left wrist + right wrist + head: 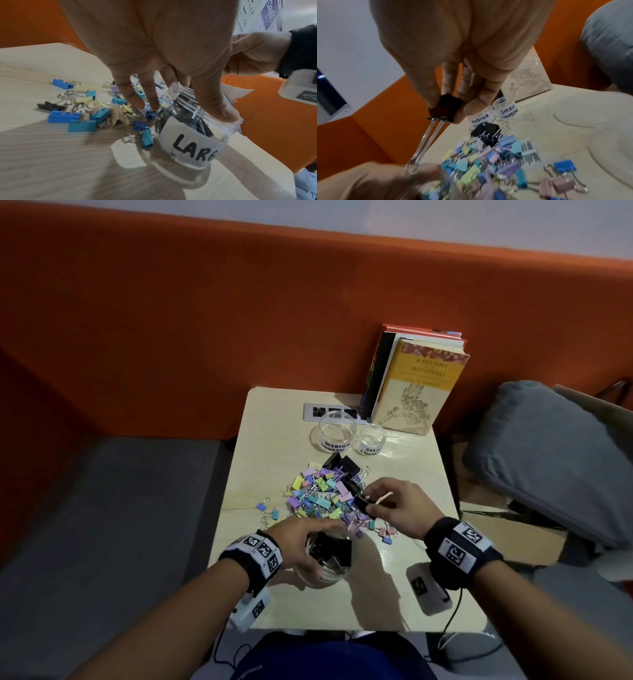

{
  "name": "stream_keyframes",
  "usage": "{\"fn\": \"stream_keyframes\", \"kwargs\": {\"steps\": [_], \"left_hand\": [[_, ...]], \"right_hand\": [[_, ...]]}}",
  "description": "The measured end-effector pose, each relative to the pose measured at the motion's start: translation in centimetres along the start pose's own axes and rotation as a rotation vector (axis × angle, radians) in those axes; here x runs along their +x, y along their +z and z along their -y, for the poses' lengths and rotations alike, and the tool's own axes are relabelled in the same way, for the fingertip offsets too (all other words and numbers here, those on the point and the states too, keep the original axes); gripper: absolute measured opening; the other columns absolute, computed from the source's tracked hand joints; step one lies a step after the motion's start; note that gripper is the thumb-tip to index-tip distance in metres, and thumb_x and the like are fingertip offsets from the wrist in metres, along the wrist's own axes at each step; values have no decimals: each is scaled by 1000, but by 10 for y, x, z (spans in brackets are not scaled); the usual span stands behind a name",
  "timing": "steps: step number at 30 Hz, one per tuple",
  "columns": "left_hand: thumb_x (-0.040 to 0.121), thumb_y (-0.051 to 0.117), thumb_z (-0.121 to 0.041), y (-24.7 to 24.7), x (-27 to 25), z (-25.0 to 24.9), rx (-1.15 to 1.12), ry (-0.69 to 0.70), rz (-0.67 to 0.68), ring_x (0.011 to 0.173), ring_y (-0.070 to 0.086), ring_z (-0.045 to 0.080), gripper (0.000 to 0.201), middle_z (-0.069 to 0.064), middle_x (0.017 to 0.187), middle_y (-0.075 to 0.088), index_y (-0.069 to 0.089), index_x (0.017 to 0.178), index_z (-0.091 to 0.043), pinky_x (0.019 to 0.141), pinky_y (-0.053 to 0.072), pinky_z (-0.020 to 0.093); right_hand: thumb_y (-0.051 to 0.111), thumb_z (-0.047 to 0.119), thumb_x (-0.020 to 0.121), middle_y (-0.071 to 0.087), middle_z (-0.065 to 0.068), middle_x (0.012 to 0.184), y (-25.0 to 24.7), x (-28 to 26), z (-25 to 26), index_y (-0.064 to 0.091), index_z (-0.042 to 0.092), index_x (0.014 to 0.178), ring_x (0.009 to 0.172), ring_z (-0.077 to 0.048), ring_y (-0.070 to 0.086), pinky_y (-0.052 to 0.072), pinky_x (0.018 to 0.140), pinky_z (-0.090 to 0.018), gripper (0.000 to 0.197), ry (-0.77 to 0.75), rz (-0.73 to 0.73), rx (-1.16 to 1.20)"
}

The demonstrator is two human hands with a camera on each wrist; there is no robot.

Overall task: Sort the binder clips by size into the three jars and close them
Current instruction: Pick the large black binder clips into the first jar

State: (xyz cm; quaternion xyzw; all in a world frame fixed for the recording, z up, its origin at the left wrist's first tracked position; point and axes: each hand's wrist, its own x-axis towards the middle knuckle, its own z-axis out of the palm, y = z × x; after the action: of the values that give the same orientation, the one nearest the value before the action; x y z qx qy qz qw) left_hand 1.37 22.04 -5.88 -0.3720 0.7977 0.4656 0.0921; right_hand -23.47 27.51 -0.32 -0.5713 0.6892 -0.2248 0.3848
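Note:
My left hand [301,542] grips the rim of the clear jar labelled LARGE [193,146], which stands near the table's front edge with black clips inside [334,549]. Just beyond it my right hand [390,508] pinches a large black binder clip [446,108] between thumb and fingers, its wire handles hanging down toward the jar. A heap of pastel binder clips [318,494] with a few black ones [342,465] lies mid-table. Two open clear jars stand behind it, one labelled MEDIUM [337,434] and one labelled SMALL [371,444].
Upright books [416,385] lean at the table's back right against the orange partition [205,320]. A white tagged device [426,590] lies near the front right corner. A grey cushion [555,453] sits to the right of the table [260,440].

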Motion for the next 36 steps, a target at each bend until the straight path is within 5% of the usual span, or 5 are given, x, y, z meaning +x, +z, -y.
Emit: {"fn": "stream_keyframes", "kwargs": {"steps": [5, 12, 19, 28, 36], "left_hand": [[64, 91, -28, -1, 3, 1, -7, 3, 9, 132, 46, 11, 102, -15, 148, 47, 36, 147, -47, 112, 38, 36], [64, 91, -29, -1, 4, 3, 42, 20, 3, 132, 47, 12, 103, -14, 148, 48, 34, 148, -49, 110, 39, 34], [67, 90, -26, -3, 3, -1, 41, 13, 16, 138, 41, 15, 103, -10, 153, 43, 33, 150, -44, 112, 34, 34], [67, 90, -23, -3, 3, -1, 27, 30, 12, 138, 42, 15, 102, -9, 152, 44, 35, 151, -40, 112, 34, 31], [66, 90, -27, -2, 5, 1, 27, 23, 9, 138, 42, 14, 102, -10, 152, 44, 35, 150, -41, 114, 33, 34]], "right_hand": [[77, 16, 81, 67, 10, 90, 34, -15, -6, 61, 27, 87, 71, -5, 64, 49, 68, -18, 20, -87, 114, -141], [76, 19, 78, 67, 7, 96, 66, -20, -12, 66, 26, 97, 87, -12, 62, 52, 77, -29, 22, -173, 188, -330], [71, 16, 82, 65, -6, 96, 72, -21, -6, 70, 13, 96, 88, -23, 57, 33, 68, -25, 14, -254, 232, -486], [63, 16, 84, 64, -15, 92, 68, -20, -2, 73, 3, 90, 85, -32, 59, 44, 67, -30, 17, -324, 244, -639], [57, 19, 91, 68, -8, 90, 79, -21, -3, 68, 17, 101, 81, -29, 63, 52, 67, -34, 15, -171, 157, -655]]}}
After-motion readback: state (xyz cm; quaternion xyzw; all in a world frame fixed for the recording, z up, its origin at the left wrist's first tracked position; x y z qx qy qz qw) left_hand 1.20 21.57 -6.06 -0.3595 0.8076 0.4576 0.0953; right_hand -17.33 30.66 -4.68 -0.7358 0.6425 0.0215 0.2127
